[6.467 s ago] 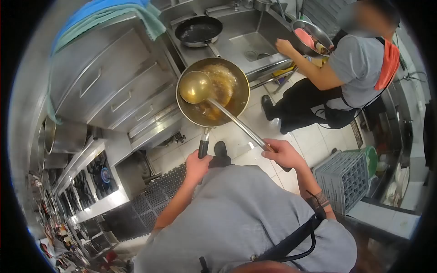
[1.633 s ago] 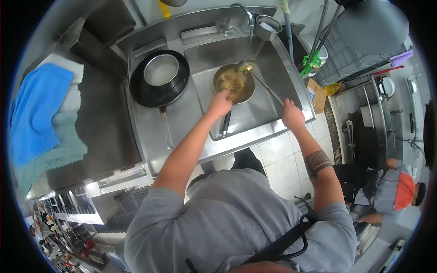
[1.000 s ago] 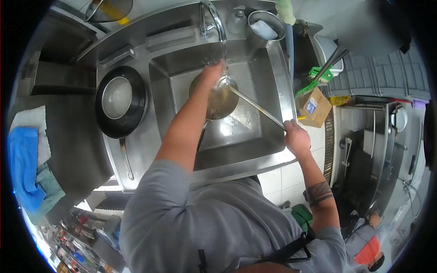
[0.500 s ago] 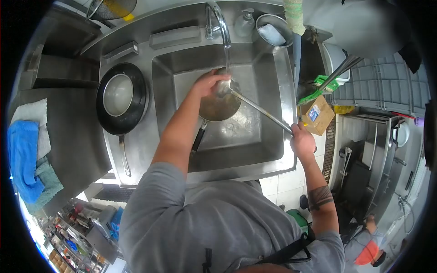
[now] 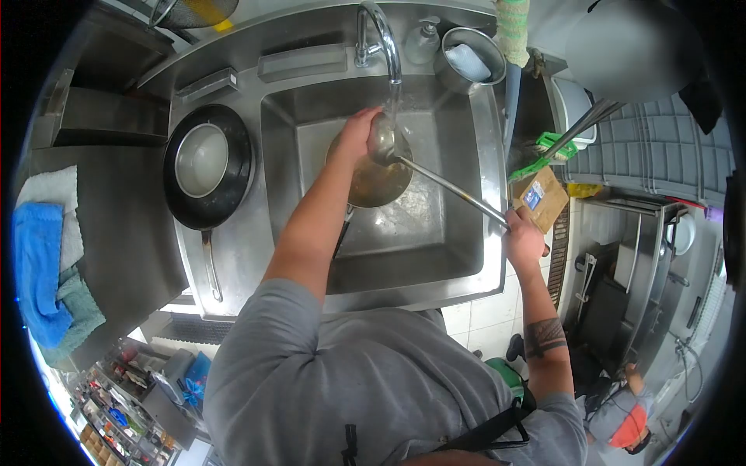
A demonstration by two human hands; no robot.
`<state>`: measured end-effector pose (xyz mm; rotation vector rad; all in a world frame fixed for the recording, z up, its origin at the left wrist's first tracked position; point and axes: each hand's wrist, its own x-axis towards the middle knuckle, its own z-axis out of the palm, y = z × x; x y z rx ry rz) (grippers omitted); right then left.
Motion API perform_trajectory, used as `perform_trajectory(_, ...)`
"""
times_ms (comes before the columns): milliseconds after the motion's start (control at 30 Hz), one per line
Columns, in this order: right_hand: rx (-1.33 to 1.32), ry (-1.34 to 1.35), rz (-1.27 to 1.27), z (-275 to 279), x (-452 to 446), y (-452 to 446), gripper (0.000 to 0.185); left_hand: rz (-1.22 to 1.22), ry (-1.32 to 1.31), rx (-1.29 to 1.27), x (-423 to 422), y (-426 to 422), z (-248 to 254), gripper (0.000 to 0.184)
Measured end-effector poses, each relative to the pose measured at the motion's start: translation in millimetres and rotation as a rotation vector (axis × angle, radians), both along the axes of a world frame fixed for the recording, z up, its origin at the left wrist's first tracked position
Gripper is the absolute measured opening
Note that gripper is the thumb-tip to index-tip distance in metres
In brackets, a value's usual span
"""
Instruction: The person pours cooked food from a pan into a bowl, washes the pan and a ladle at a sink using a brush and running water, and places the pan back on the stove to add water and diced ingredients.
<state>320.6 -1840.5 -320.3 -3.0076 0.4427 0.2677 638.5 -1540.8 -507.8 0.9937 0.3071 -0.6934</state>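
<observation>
My right hand is wrapped round the end of the long handle of a metal ladle. The ladle's bowl is under the faucet, over the pan. My left hand is at the left edge of the ladle's bowl, near the running water; its fingers are partly hidden, and their grip is unclear. Below them a round pan with brownish liquid rests in the metal sink, its black handle toward me, partly behind my left forearm.
Left of the basin a black frying pan holds a smaller round pan. A metal pot and a soap bottle stand behind the basin. Cloths lie far left. Another person is at lower right.
The pan was carried from over the floor into the sink and released. My left hand moved up to the ladle under the faucet. Lately the ladle's bowl has shifted slightly.
</observation>
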Motion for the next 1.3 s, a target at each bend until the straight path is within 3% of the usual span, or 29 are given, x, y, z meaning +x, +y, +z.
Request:
perform_trajectory(33, -0.003, 0.006, -0.001, 0.3, 0.0, 0.1, 0.023, -0.001, 0.002, 0.000, -3.9, -3.8, -10.1, 0.026)
perform_trajectory(67, -0.003, 0.009, -0.004, 0.0, -0.5, 0.9, 0.023, 0.022, -0.185, 0.278, -8.6, -11.8, -20.3, 0.027)
perform_trajectory(133, 0.016, 0.142, -0.106, 4.8, 4.5, 9.2, 0.022, 0.041, -0.376, 0.552, -20.8, -36.5, -15.7, 0.033)
perform_trajectory(200, 0.032, 0.184, -0.152, 7.6, 6.9, 17.9, 0.022, 0.012, -0.995, 1.147, -51.4, -56.8, -1.4, 0.046)
perform_trajectory(233, 0.046, 0.223, -0.191, 8.4, 7.4, 22.6, 0.022, 0.005, -0.996, 1.144, -55.0, -52.7, 17.2, 0.046)
perform_trajectory(300, 0.087, 0.216, -0.196, 9.9, 5.6, 33.0, 0.022, -0.162, -1.473, 1.040, -50.7, -39.9, 68.1, 0.049)
perform_trajectory(333, 0.129, 0.205, -0.196, 10.6, 6.1, 38.6, 0.021, -0.163, -1.475, 1.036, -42.3, -37.7, 83.5, 0.049)
perform_trajectory(400, 0.147, 0.216, -0.204, 16.2, 10.2, 56.5, 0.021, -0.322, -0.352, 0.864, -27.7, -35.5, 100.4, 0.053)
perform_trajectory(433, 0.166, 0.224, -0.204, 17.5, 13.0, 63.3, 0.020, -0.324, -0.354, 0.866, -30.7, -36.2, 81.8, 0.053)
perform_trajectory(467, 0.189, 0.205, -0.198, 17.7, 12.3, 66.6, 0.017, -0.244, -0.788, 1.059, -37.9, -37.4, 54.3, 0.060)
perform_trajectory(500, 0.190, 0.205, -0.197, 17.6, 13.1, 68.5, 0.017, -0.146, -1.228, 1.227, -43.3, -38.0, 57.9, 0.068)
perform_trajectory(533, 0.196, 0.194, -0.213, 17.6, 13.3, 70.1, 0.017, -0.148, -1.228, 1.227, -43.1, -33.7, 61.4, 0.068)
perform_trajectory(600, 0.203, 0.193, -0.236, 19.4, 10.0, 73.1, 0.016, -0.380, -1.597, 1.201, -45.7, -16.7, 71.1, 0.084)
perform_trajectory(633, 0.210, 0.198, -0.220, 22.1, 9.9, 74.2, 0.017, -0.385, -1.594, 1.198, -42.9, -12.5, 66.7, 0.084)
perform_trajectory(700, 0.214, 0.199, -0.197, 22.1, 15.3, 77.3, 0.018, -0.285, -1.028, 1.251, -31.5, -8.4, 56.8, 0.094)
perform_trajectory(733, 0.222, 0.190, -0.204, 20.2, 19.1, 82.5, 0.020, -0.282, -1.026, 1.252, -36.9, -11.1, 50.1, 0.094)
perform_trajectory(800, 0.229, 0.176, -0.205, 16.6, 25.4, 90.1, 0.021, 0.237, -1.005, 1.172, -51.5, -28.3, 38.2, 0.093)
perform_trajectory(833, 0.262, 0.143, -0.221, 14.2, 27.4, 93.1, 0.020, 0.241, -1.004, 1.176, -57.4, -33.0, 34.5, 0.093)
perform_trajectory(867, 0.295, 0.114, -0.236, 12.4, 27.8, 97.2, 0.020, 0.207, -0.671, 1.189, -65.7, -36.1, 30.4, 0.079)
perform_trajectory(933, 0.310, 0.185, -0.241, 10.1, 33.4, 106.5, 0.023, 0.183, -0.334, 1.184, -83.5, -45.7, 42.6, 0.065)
perform_trajectory(1000, 0.320, 0.252, -0.243, 2.5, 35.5, 111.8, 0.026, 0.231, 0.053, 0.002, -97.9, -55.3, 54.5, 0.036)
perform_trajectory(1100, 0.438, 0.202, -0.182, -5.8, 27.4, 118.3, 0.025, 0.252, 0.112, -0.193, -82.2, -42.6, 55.0, 0.022)
perform_trajectory(1200, 0.654, 0.314, -0.330, 2.6, 23.0, 129.3, 0.021, 0.304, 0.002, -0.217, -73.3, -32.6, 52.3, 0.019)
perform_trajectory(1267, 0.930, 0.304, -0.385, -8.6, 13.9, 130.0, 0.023, 0.349, -0.063, -0.229, -75.1, -31.7, 55.4, 0.019)
perform_trajectory(1300, 0.929, 0.303, -0.383, -0.9, 17.6, 132.3, 0.023, 0.155, 0.003, -0.206, -81.4, -28.5, 73.3, 0.018)
